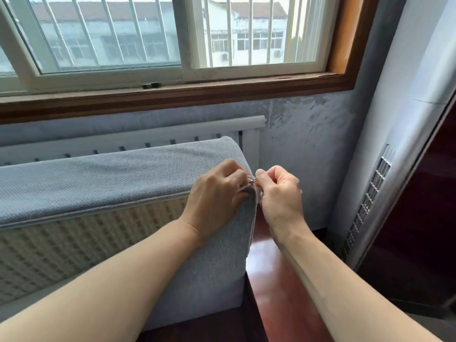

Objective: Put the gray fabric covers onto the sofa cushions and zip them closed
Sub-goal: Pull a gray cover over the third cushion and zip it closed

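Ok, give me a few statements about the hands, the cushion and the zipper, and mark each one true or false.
1. The right hand pinches the zipper pull at the cushion's corner. True.
2. The left hand hangs free of the gray cover. False: it holds the cover at the corner, beside the zipper pull.
3. The cushion has a beige checked face showing below the gray cover. True.
4. The cushion lies flat on the floor. False: it stands on edge in front of the white radiator.
5. The window behind has bars. True.
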The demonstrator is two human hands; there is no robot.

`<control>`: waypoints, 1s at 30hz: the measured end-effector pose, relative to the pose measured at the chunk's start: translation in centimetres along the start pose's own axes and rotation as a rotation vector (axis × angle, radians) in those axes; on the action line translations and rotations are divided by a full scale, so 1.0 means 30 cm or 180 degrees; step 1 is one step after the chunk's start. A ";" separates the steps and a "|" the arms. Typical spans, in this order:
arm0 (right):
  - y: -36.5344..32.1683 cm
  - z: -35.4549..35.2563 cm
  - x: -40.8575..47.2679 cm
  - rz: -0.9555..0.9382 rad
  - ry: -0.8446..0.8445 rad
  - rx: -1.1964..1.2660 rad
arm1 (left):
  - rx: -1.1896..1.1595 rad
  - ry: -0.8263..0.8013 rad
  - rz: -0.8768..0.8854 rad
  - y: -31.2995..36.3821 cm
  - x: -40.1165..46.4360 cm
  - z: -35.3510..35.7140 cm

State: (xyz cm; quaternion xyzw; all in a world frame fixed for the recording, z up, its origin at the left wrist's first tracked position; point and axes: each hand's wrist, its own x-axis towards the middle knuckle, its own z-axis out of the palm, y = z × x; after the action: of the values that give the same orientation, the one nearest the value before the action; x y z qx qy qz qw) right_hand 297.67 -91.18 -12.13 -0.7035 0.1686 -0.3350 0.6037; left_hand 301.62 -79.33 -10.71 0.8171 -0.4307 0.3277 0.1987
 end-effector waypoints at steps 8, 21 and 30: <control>-0.031 0.001 -0.036 -0.0091 0.0001 -0.0640 | 0.0875 -0.0502 -0.0200 -0.132 -0.152 -0.179; -0.118 0.213 -0.204 -0.0693 -0.0535 -0.1322 | 0.1207 -0.0596 -0.0310 -0.243 -0.297 -0.283; -0.196 0.482 -0.404 -0.0601 -0.1385 -0.0973 | 0.1828 -0.0183 -0.1131 -0.492 -0.558 -0.570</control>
State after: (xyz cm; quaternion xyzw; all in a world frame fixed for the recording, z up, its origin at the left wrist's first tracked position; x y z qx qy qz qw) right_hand 297.74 -71.48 -10.41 -0.8544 0.0173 -0.2015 0.4787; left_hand 300.76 -51.22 -11.08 0.9109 -0.1771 0.3727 0.0023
